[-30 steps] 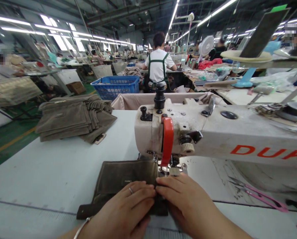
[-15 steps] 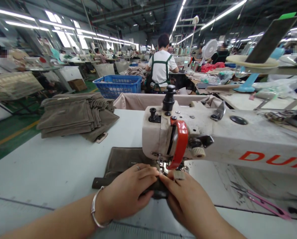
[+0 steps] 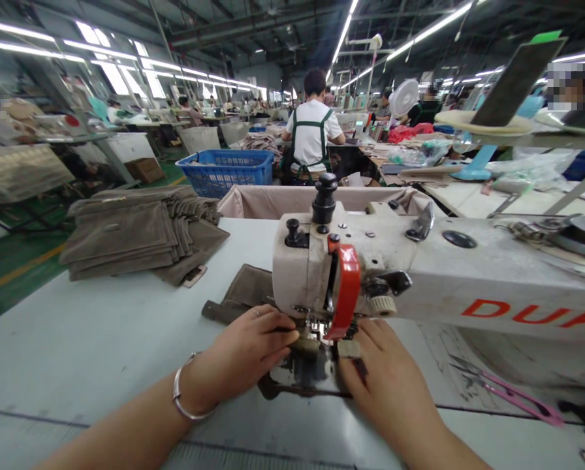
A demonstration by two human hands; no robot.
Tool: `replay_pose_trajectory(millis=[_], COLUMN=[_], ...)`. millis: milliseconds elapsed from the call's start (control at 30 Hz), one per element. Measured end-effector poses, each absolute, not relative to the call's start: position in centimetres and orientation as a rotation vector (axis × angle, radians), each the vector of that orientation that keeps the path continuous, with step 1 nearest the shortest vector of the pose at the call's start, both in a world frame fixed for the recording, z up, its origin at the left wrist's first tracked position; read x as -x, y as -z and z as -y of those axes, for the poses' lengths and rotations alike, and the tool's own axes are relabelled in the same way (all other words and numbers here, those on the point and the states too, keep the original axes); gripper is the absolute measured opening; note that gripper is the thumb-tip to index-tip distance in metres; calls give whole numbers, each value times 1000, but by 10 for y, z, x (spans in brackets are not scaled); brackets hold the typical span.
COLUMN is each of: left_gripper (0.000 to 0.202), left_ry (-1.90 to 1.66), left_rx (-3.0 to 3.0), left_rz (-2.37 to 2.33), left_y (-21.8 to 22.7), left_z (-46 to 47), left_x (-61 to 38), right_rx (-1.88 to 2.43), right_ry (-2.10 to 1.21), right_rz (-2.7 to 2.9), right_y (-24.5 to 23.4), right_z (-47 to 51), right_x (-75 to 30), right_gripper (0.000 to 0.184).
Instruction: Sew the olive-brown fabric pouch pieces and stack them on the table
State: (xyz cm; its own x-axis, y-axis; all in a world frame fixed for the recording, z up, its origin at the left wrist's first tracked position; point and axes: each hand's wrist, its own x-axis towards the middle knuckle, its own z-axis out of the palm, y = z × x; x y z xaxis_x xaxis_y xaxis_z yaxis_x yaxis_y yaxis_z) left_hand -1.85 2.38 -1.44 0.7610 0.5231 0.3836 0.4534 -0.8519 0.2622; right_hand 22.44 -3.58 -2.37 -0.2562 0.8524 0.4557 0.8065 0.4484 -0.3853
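Fabric (image 3: 251,287) pinched by half-curled left hand (image 3: 248,352), 8 o'clock of presser foot (image 3: 316,328); right hand (image 3: 388,378) 4 o'clock, can't tell grip.

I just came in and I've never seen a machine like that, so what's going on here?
A person is working with both hands at a sewing machine. The left hand has its fingers on a brown piece, which lies partly hidden behind the machine's head. The right hand is close by the needle area, on the other side; what its fingertips touch is hidden. More brown pieces sit in a pile on the table, and pink-handled snips lie to the right.
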Motion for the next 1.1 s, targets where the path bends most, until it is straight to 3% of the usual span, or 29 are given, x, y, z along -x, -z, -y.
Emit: replay_pose_trajectory(millis=[200, 467, 633, 733, 833, 1100], left_gripper=[14, 14, 12, 12, 12, 30], left_ry=[-827, -800, -786, -764, -789, -860], left_rx=[-2697, -2651, -2566, -2600, -2643, -2856], left_rz=[-721, -763, -738, -806, -896, -832], left_y=[18, 14, 12, 13, 14, 12], left_z=[-18, -21, -26, -14, -3, -4], left_x=[13, 8, 12, 4, -6, -14], right_rx=[1505, 1404, 1434, 1292, 1187, 1175], right_ry=[11, -80, -68, -206, -278, -166], right_rz=[2153, 2228, 2196, 2187, 2186, 2155], right_y=[21, 24, 24, 25, 27, 33], right_z=[31, 35, 37, 39, 40, 39], right_x=[-224, -224, -222, -217, -213, -209], right_gripper=[18, 11, 23, 4, 19, 18])
